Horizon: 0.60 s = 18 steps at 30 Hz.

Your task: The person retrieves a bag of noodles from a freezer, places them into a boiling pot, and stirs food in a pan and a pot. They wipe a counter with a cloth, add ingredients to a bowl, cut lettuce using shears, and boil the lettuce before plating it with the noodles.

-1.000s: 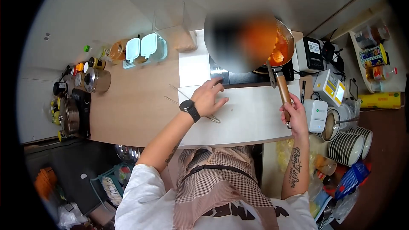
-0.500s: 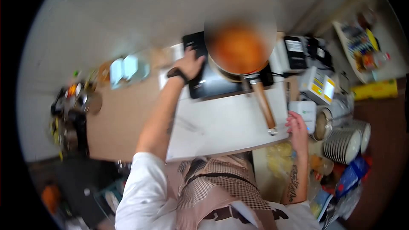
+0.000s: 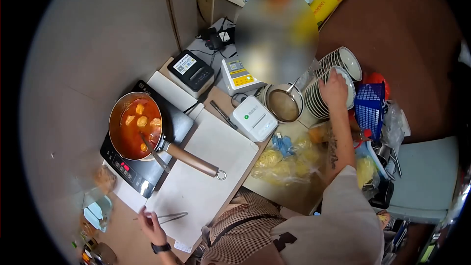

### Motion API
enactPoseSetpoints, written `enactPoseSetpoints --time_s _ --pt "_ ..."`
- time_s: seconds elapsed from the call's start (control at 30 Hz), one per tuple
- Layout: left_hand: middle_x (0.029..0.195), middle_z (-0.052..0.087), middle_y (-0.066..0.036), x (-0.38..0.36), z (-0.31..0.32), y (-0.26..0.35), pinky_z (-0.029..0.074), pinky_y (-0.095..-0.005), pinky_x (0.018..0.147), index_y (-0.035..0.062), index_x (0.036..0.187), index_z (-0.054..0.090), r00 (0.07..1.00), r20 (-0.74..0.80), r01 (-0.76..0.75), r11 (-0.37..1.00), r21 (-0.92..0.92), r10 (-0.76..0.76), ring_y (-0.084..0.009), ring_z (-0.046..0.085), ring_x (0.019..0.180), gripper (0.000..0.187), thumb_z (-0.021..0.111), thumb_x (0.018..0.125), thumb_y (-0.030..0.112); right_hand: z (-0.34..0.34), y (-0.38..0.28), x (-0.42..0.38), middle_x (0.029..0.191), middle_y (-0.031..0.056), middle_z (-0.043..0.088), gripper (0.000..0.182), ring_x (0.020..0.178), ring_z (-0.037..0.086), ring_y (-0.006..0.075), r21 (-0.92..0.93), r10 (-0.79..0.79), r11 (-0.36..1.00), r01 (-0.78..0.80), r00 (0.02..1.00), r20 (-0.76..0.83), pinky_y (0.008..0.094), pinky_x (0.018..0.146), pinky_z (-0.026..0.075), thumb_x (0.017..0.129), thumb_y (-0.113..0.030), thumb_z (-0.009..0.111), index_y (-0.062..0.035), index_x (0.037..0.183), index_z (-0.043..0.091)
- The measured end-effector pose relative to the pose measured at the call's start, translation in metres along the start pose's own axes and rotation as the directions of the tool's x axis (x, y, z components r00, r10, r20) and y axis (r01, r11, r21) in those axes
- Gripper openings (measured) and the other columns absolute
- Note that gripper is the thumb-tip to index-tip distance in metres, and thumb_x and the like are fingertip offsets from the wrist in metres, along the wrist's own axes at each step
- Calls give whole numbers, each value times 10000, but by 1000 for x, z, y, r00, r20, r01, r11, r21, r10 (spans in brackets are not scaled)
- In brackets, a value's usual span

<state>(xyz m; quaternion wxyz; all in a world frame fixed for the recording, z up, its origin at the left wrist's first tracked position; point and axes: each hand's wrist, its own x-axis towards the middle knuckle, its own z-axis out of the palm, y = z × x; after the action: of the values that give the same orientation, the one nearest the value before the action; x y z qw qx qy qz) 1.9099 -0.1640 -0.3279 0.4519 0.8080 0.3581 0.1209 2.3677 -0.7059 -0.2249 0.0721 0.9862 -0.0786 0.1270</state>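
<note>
My right hand [image 3: 334,88] is at the stack of striped bowls [image 3: 316,99], its fingers over the rim of the nearest white bowl. My left hand [image 3: 153,226] hovers over the front left of the white board, fingers apart and holding nothing, beside metal tongs [image 3: 172,216]. On the black induction cooker [image 3: 176,122] at the left sits a pan [image 3: 112,130] of red soup [image 3: 128,135] with several pale orange pieces. A spoon or ladle [image 3: 160,161] leans in the pan. The pan's brown handle [image 3: 191,160] points over the white board [image 3: 216,142].
A black label printer [image 3: 191,71] and a white printer [image 3: 254,119] stand behind the board. A strainer [image 3: 283,105] lies beside the bowls. Bags of yellow noodles [image 3: 289,162] are near my right arm, with a blue basket [image 3: 369,110] farther right.
The view has swung to the right. My right hand has moved from beside the board to the bowls. My left hand has left the cooker and come back over the board's front.
</note>
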Motion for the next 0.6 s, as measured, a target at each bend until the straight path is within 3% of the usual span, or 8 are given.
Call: enactPoseSetpoints --time_s 0.07,0.1,0.17,0.27,0.37,0.47,0.53,0.6 --pt "1128 608 -67 -25 2 -6 372 -197 569 20 1061 567 992 -14 119 984 -132 -122 -59 464 664 149 586 976 141 24 33 2 1125 250 656 473 1069 625 394 29 180 978 -204 914 364 478 926 491 894 -325 604 36 1199 592" --pt "1100 649 -76 -32 3 -9 391 -207 565 40 914 538 986 -26 161 974 -157 -167 -69 488 666 169 589 985 185 27 40 0 1120 266 656 458 1057 631 403 52 173 978 -202 925 339 477 918 495 904 -334 590 38 1169 611" --pt "1008 660 -62 -44 3 -23 396 -212 572 42 880 543 971 -1 238 963 -127 -240 -71 491 664 196 592 988 197 33 55 -9 1110 298 656 444 1032 645 421 94 154 978 -189 943 296 476 901 503 923 -351 561 43 1109 647" --pt "818 624 -25 -46 4 -18 402 -228 583 38 825 547 978 0 210 972 -102 -211 -78 485 654 231 609 983 196 34 102 3 1006 275 688 410 915 689 380 345 243 909 -232 970 13 440 842 524 929 -327 581 46 1079 665" --pt "775 589 -14 -45 5 -11 401 -232 587 30 817 549 989 15 147 984 -101 -146 -79 477 652 232 616 979 182 14 137 18 973 156 719 334 852 699 259 906 431 330 -264 896 104 372 802 535 957 -237 582 52 1099 668" --pt "751 573 -11 -45 -1 2 405 -234 593 18 827 556 994 23 112 991 -73 -111 -81 480 654 227 622 977 175 -13 160 23 1108 125 698 300 972 686 240 960 509 -280 -2 848 150 353 870 531 968 -178 564 52 1141 647" --pt "743 572 -13 -49 -5 2 410 -235 599 12 834 563 995 26 100 993 -59 -99 -82 485 657 224 622 977 174 -57 141 14 1231 154 651 362 1098 648 265 878 581 -457 145 796 170 397 976 499 976 -193 530 33 1255 579" --pt "752 588 -24 -56 -6 1 416 -236 606 8 839 571 995 19 94 992 -80 -93 -85 497 663 217 622 975 167 -90 111 -2 1303 155 608 397 1170 605 271 813 639 -527 248 746 186 419 1030 456 986 -218 510 22 1302 540"
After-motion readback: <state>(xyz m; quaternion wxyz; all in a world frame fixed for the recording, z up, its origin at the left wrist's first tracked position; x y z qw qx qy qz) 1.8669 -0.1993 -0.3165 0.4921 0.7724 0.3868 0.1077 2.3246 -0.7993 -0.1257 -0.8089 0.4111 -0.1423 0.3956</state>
